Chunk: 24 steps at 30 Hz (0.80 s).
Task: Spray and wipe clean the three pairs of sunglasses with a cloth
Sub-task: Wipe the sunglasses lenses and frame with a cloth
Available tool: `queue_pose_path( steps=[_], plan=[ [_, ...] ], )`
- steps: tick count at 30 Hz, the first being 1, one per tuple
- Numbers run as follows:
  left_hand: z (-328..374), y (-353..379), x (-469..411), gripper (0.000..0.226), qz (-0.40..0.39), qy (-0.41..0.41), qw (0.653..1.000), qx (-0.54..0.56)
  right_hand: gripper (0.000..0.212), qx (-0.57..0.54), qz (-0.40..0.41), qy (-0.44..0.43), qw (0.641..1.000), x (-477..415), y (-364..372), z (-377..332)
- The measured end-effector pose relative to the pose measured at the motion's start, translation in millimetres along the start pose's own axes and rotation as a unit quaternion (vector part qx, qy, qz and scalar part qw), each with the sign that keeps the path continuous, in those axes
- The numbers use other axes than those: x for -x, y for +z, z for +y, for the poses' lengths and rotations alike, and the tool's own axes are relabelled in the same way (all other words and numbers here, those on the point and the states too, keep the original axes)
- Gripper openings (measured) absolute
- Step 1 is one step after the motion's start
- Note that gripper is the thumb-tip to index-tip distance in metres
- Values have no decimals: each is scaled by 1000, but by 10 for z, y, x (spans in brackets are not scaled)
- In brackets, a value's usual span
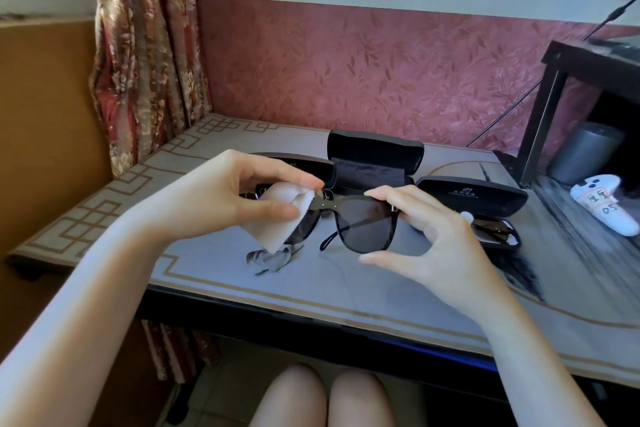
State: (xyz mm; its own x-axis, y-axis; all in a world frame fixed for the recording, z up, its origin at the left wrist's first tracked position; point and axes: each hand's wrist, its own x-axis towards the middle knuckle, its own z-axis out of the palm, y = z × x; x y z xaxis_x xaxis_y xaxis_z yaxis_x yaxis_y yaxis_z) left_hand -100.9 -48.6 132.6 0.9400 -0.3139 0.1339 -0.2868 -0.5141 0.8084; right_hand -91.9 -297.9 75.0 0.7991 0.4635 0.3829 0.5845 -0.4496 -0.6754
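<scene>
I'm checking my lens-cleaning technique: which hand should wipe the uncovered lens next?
Left. The left hand holds the white cloth against the sunglasses, beside that lens; the right hand grips the frame's other end, steadying it.

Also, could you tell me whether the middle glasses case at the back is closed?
No, the middle case stands with its lid raised, showing a dark lining inside.

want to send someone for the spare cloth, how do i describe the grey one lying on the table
Find the table by the pink wall. Near its front, just below the left hand, lies the grey cloth. It is crumpled, darker and untouched, unlike the white cloth that hand holds against the sunglasses.
</scene>
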Motion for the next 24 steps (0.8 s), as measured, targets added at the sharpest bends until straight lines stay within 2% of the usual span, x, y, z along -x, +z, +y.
queue_pose_path(
  steps=[4,9,17,21,24],
  plan=[
    [-44,44,-29,37,5,3,1000,-27,59,-5,8,17,1000,-19,-19,37],
    [-42,100,-81,16,22,-12,999,-42,57,31,21,25,999,-34,-8,11],
    [-42,150,-110,27,77,8,996,-30,58,33,24,29,999,-43,1,-5],
    [-61,83,-53,14,55,-6,998,-10,57,28,25,30,999,-34,-5,1],
    [-76,-2,28,17,29,-18,999,9,57,26,27,28,999,-20,-1,7]
  ],
)
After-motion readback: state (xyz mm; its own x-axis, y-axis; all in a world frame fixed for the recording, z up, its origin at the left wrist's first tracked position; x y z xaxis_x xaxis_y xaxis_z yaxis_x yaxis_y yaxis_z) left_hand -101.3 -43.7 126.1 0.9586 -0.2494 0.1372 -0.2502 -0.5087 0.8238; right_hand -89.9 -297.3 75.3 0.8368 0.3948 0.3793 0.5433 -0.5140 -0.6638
